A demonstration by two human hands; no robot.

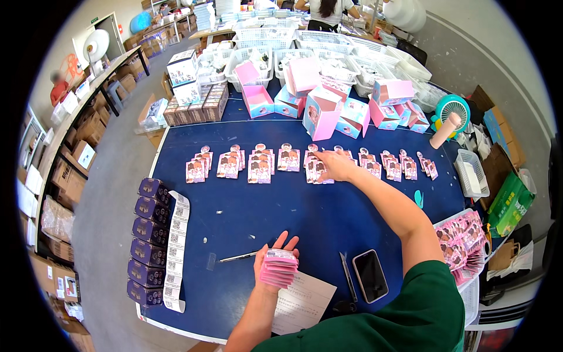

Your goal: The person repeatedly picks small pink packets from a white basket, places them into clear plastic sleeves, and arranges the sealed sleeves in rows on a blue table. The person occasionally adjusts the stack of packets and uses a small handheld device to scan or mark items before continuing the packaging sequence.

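A fanned stack of small pink packets (278, 269) rests in my left hand (260, 264), palm up, above the near part of the blue table. My right hand (336, 165) reaches to the far row, over a pile of printed pink packets (314, 171) near the middle. Its thumb and fingertips touch or hover over that pile; whether they grip a packet is unclear. More packet piles run left (228, 166) and right (393, 169), each with a round badge (260, 147) behind it. My right hand partly covers one pile.
Dark purple boxes (147, 253) and a strip of printed labels (174, 251) line the left. A pen (237, 256), written paper (303, 303), a cutter knife (348, 277) and a phone (371, 276) lie near me. Pink-blue boxes (323, 112) stand behind; a packet-filled basket (481, 264) is right.
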